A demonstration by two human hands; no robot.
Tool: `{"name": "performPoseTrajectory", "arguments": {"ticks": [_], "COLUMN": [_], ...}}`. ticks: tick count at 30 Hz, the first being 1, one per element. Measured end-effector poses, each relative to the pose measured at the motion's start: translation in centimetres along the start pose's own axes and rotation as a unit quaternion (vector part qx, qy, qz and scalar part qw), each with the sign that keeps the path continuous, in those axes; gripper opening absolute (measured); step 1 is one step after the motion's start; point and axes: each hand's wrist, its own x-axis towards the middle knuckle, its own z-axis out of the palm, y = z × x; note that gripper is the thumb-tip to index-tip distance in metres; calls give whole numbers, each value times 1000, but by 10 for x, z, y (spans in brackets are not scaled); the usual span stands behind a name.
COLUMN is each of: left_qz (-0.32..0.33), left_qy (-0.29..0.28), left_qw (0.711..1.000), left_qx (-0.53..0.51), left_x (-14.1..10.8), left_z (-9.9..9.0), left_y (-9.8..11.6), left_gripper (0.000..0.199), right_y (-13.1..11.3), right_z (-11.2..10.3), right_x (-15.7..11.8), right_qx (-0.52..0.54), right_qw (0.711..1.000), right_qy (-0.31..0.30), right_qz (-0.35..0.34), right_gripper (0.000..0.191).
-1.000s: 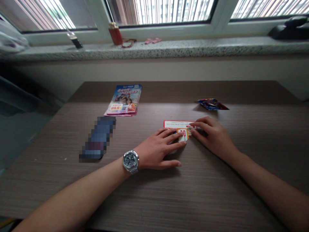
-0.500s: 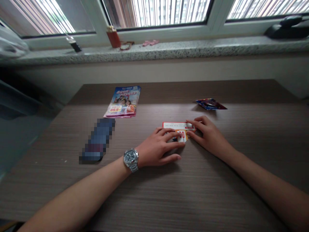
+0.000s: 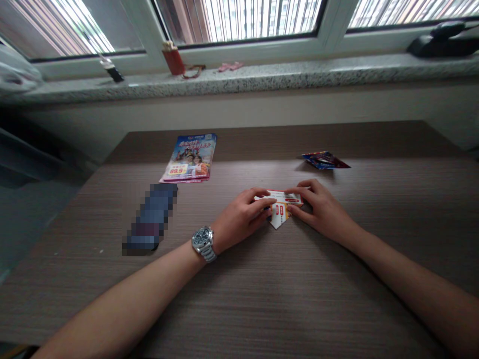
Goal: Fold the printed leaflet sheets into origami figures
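A folded paper flyer (image 3: pixel 278 218), white with red and yellow print, lies on the wooden table, its lower part coming to a point toward me. My left hand (image 3: pixel 243 215), wearing a metal watch (image 3: pixel 202 239) on the wrist, grips its left side with thumb and fingers. On the opposite side my right hand (image 3: pixel 322 205) holds the paper's right corner between thumb and fingers. Both hands partly cover the flyer. Beyond the right hand sits another folded paper piece (image 3: pixel 325 160), dark blue and red, standing slightly off the tabletop.
A stack of printed flyers (image 3: pixel 191 157) lies at the back left of the table (image 3: pixel 239 309). Nearer me is a dark, blurred-out flat object (image 3: pixel 152 217). The stone windowsill (image 3: pixel 284 77) behind carries a red container (image 3: pixel 173 61) and other small items.
My left hand has drawn back leftward from lying spread over the flyer to gripping its left side. The flyer's pointed lower part now shows. My right hand has barely moved.
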Motion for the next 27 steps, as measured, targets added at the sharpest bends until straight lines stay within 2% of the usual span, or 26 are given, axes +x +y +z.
{"name": "performPoseTrajectory", "arguments": {"ticks": [3,5,7,11,21,27], "left_qz": [-61,-92,-107,-108,-98,-88], "left_qy": [22,17,9,0,8,1], "left_qw": [996,990,987,987,990,992], "left_qx": [67,109,123,117,98,89], "left_x": [1,0,0,0,2,3], "left_z": [1,0,-1,-2,-1,-1], "left_y": [-3,-4,-4,-3,-4,-3], "left_gripper": [40,50,51,42,34,28], "right_y": [-1,-2,-1,0,1,-2], "right_z": [-1,-1,0,1,1,1], "right_x": [0,0,0,-1,-3,-3], "right_qx": [-2,-3,-4,-13,-27,-17], "right_qw": [1000,1000,1000,1000,999,999], "right_qy": [-8,-8,-6,-5,0,24], "right_qz": [-6,-6,-5,-9,-22,-32], "right_gripper": [32,31,32,39,45,35]}}
